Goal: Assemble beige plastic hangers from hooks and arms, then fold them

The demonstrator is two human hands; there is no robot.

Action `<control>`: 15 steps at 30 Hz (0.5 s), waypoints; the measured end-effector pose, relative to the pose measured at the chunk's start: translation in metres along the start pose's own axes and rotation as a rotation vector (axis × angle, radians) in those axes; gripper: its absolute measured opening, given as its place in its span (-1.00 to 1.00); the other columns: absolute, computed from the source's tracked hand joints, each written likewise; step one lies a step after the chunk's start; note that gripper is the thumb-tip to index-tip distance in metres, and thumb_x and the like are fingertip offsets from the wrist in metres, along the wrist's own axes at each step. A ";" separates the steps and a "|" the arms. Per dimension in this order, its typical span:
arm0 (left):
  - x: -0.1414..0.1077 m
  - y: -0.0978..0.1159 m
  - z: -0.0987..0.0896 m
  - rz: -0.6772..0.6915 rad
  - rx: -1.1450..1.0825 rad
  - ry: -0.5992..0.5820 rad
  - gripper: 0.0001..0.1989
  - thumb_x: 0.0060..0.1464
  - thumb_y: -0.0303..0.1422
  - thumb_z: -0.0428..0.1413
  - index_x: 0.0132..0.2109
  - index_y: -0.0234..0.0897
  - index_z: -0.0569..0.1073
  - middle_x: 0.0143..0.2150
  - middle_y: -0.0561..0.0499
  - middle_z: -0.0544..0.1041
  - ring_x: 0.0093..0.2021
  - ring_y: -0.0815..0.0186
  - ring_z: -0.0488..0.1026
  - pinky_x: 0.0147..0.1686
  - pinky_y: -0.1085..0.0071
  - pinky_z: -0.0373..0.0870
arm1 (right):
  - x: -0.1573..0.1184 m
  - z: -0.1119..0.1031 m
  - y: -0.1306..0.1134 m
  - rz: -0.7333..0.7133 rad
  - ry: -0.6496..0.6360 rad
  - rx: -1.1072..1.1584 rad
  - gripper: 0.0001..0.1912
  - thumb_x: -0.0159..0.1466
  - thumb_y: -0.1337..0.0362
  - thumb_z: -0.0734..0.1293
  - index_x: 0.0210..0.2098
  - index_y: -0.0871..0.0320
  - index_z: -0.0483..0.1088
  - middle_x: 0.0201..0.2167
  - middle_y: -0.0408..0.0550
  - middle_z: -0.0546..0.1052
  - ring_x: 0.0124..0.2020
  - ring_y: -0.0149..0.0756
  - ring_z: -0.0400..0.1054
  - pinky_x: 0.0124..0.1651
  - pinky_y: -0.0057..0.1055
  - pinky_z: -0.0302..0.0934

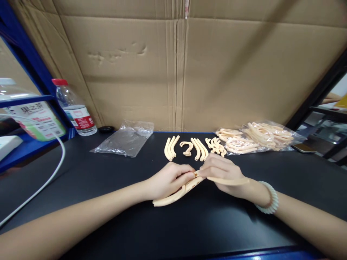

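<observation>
We record, at the middle of the black worktop [81,173], two hands meeting over cream-coloured curved plastic pieces. Our left hand [169,180] is closed, fingers pinching the upper end of a long curved piece [173,196] whose lower end rests on the worktop toward us. Our right hand [219,172] is closed too, gripping a second curved piece [230,181] that runs out under the palm toward the wrist; a pale beaded bracelet [269,198] sits on that wrist. The two pieces touch where the fingertips meet.

Behind the hands we list loose parts in a row: a group of curved strips [170,148], a hook-shaped piece [187,147], more curved strips [200,148] and a small heap of short parts [216,146]. To the right lies a clear bag of like parts [260,137]; to the left an empty clear bag [126,139], a water bottle [74,108] and a white cable [40,186]. A cardboard wall [176,65] stands at the back.
</observation>
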State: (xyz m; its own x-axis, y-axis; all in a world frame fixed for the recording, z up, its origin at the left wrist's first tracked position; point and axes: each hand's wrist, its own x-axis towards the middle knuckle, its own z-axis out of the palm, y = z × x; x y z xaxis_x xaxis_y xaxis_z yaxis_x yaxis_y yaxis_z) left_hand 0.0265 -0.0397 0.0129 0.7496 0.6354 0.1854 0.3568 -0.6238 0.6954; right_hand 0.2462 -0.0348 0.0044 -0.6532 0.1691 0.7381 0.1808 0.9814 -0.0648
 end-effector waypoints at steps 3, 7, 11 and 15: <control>0.001 0.002 0.001 -0.011 0.056 0.073 -0.70 0.32 -0.29 -0.14 -0.20 -0.32 0.43 -0.48 0.12 0.33 -0.50 0.44 0.20 -0.47 0.53 0.15 | 0.002 0.004 0.001 0.234 0.102 0.141 -0.78 0.32 0.52 0.19 -0.29 0.16 0.42 -0.40 -0.07 0.45 -0.37 -0.35 0.32 -0.32 -0.35 0.27; 0.001 0.007 0.002 -0.015 0.096 0.117 -0.77 0.31 -0.32 -0.13 -0.10 -0.27 0.38 -0.49 0.16 0.29 -0.55 0.44 0.16 -0.52 0.52 0.10 | 0.005 0.006 -0.002 0.394 0.146 0.242 -0.81 0.31 0.47 0.24 -0.36 0.14 0.43 -0.45 -0.11 0.43 -0.39 -0.34 0.35 -0.34 -0.37 0.25; 0.001 0.010 0.001 0.005 0.162 0.033 -0.80 0.29 -0.35 -0.15 -0.26 -0.27 0.32 -0.56 0.19 0.16 -0.59 0.45 0.07 -0.57 0.51 0.01 | 0.004 0.006 -0.004 0.358 0.143 0.255 -0.80 0.31 0.49 0.23 -0.37 0.14 0.42 -0.42 -0.10 0.45 -0.38 -0.36 0.35 -0.33 -0.39 0.25; 0.002 0.010 -0.002 0.018 0.197 -0.025 -0.82 0.26 -0.40 -0.14 -0.33 -0.25 0.25 -0.58 0.19 0.15 -0.60 0.44 0.08 -0.58 0.50 0.00 | 0.002 0.007 -0.007 0.217 0.113 0.175 -0.74 0.32 0.55 0.17 -0.30 0.15 0.42 -0.41 -0.08 0.46 -0.37 -0.35 0.32 -0.32 -0.37 0.26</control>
State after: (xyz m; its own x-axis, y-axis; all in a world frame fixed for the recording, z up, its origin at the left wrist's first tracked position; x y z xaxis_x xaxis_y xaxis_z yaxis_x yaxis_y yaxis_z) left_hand 0.0305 -0.0437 0.0213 0.7696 0.6134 0.1770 0.4438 -0.7133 0.5424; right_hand 0.2388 -0.0405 0.0017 -0.5257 0.3749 0.7636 0.1710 0.9259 -0.3368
